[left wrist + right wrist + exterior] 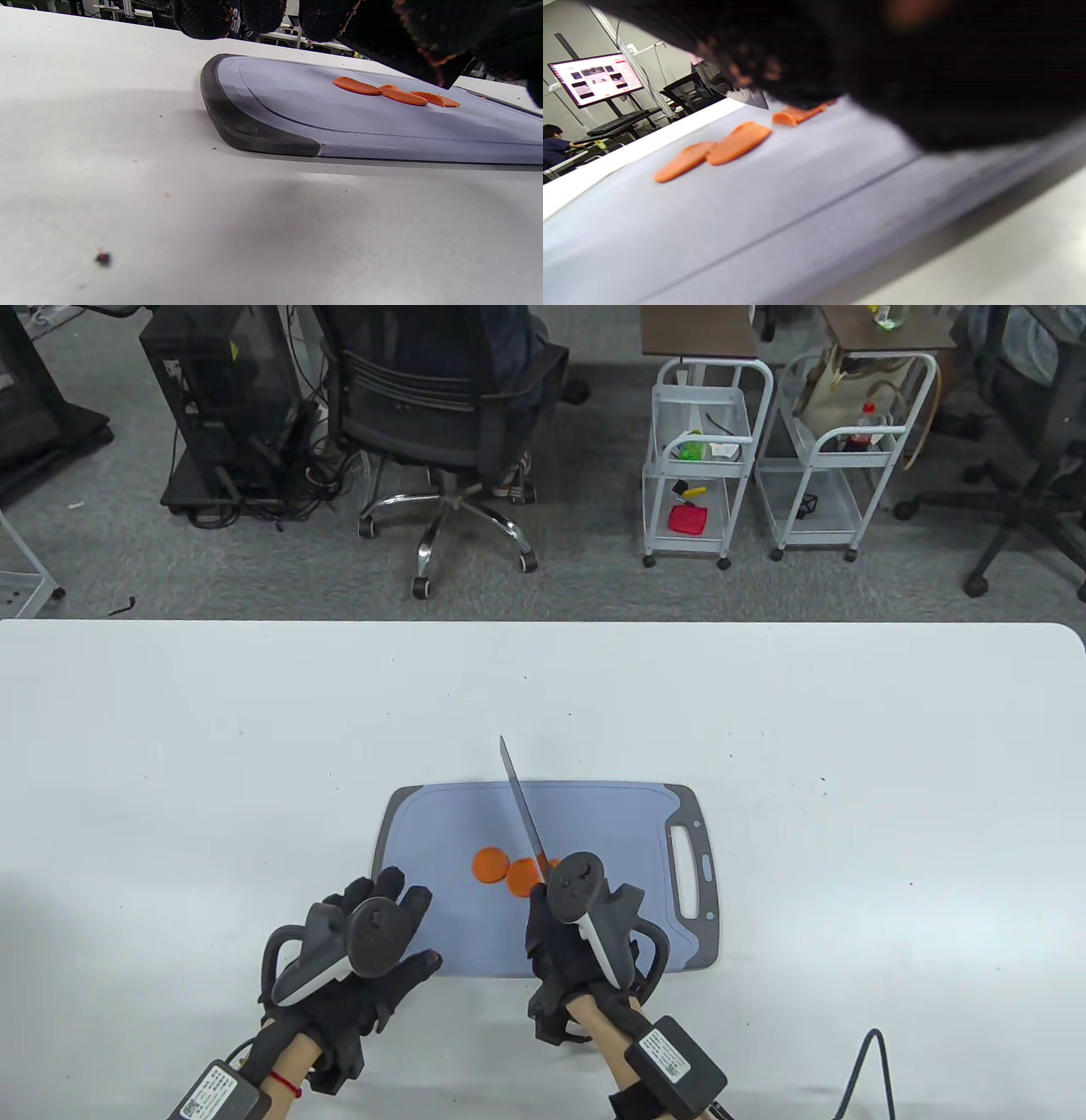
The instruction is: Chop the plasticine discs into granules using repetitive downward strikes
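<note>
An office floor with a chair and carts lies beyond the white table [170, 746], where a blue-grey board [441, 823] sits at the near middle. On it the orange discs [489, 864] lie in a short row running left to right, overlapping or touching, just ahead of the right hand [577, 933]. That hand grips the knife [523, 806], whose blade points away and slightly left, crossing the row at its right end; the strike falls straight down there. The left hand [365, 950] is further from the discs, fingers spread, at the board's near-left corner; whether it presses the board I cannot tell. The rightmost disc is hidden behind the right-hand tracker, the knife handle is covered, and the right wrist view is blurred.
</note>
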A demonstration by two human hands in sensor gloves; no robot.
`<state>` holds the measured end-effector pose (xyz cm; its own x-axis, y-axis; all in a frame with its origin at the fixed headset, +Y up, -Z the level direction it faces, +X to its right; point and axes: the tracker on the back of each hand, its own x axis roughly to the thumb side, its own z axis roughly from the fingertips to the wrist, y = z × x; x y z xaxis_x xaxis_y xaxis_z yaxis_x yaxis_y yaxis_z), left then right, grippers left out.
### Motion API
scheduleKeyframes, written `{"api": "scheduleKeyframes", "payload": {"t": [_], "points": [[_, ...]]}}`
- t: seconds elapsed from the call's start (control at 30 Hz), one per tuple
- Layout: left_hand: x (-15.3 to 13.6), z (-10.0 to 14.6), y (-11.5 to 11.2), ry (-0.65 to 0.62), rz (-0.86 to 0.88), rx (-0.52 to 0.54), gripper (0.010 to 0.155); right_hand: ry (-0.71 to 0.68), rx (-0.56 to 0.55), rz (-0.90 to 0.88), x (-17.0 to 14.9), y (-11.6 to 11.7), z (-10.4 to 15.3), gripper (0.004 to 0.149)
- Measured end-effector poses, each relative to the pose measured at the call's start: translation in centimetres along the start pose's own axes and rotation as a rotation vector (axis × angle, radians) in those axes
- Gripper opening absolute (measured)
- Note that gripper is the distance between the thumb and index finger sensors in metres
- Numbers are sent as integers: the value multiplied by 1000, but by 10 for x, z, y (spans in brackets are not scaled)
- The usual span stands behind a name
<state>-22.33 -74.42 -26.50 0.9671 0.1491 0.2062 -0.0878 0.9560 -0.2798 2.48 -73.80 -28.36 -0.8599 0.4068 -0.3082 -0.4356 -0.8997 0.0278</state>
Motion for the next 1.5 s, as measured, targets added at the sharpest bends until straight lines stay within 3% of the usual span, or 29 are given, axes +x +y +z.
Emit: {"api": "scheduleKeyframes", "payload": {"t": [0.23, 0.33, 0.5, 0.6, 0.77, 1.0, 1.17, 1.3, 1.5], "points": [[0, 0, -1, -1, -9, -6, 79, 53, 71, 135, 7, 10, 2, 47], [0, 1, -1, 1, -9, -5, 79, 32, 14, 185, 15, 17, -1, 47], [1, 3, 0, -8, -13, 2, 79, 44, 69, -2, 2, 14, -14, 47], [1, 2, -1, -6, -10, -5, 79, 19, 20, -42, -4, 0, -5, 47], [2, 0, -2, -2, -19, -13, 79, 32, 51, 22, -3, 1, 7, 48], [3, 0, -3, -3, -17, -19, 79, 53, 90, 142, 10, 13, 0, 47], [2, 1, -2, -6, -16, -16, 79, 27, 27, 95, 10, 17, -8, 47], [1, 1, -2, -5, -19, -19, 79, 25, -5, 27, 6, 8, -3, 47], [4, 1, -3, -7, -23, -29, 79, 28, 71, 44, -1, 5, 7, 47]]}}
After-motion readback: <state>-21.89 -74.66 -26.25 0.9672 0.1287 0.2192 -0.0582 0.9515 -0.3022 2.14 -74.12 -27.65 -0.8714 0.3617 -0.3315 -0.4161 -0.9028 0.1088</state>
